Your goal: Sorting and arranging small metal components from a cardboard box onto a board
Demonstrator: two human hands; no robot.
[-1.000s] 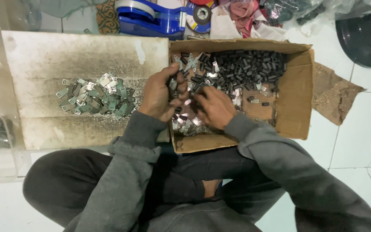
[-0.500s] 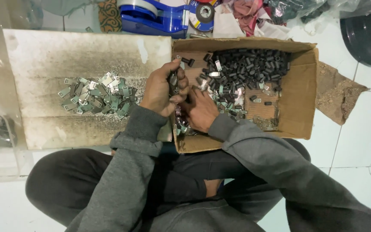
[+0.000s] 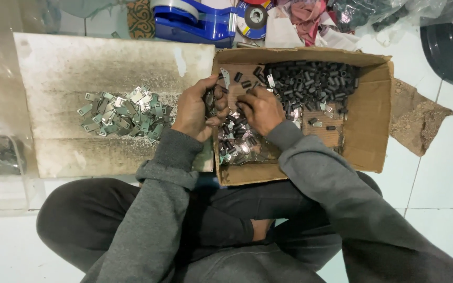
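Left hand [image 3: 197, 107] clasps metal clips [image 3: 209, 99]; right hand [image 3: 260, 109] pinches parts, box [image 3: 365, 126] beneath; plates [image 3: 124, 116] left of both.

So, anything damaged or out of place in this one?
Yes. The cardboard box has a torn-off, dirt-stained flap lying flat on the tiles at its right. The board under the heap of metal plates is badly stained. Both hands work inside the box.

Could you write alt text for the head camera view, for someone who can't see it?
Seen from above, a seated person's left hand and right hand sort small metal pieces in a cardboard box holding dark cylinders. A pile of silvery plates lies on a worn board beside it.
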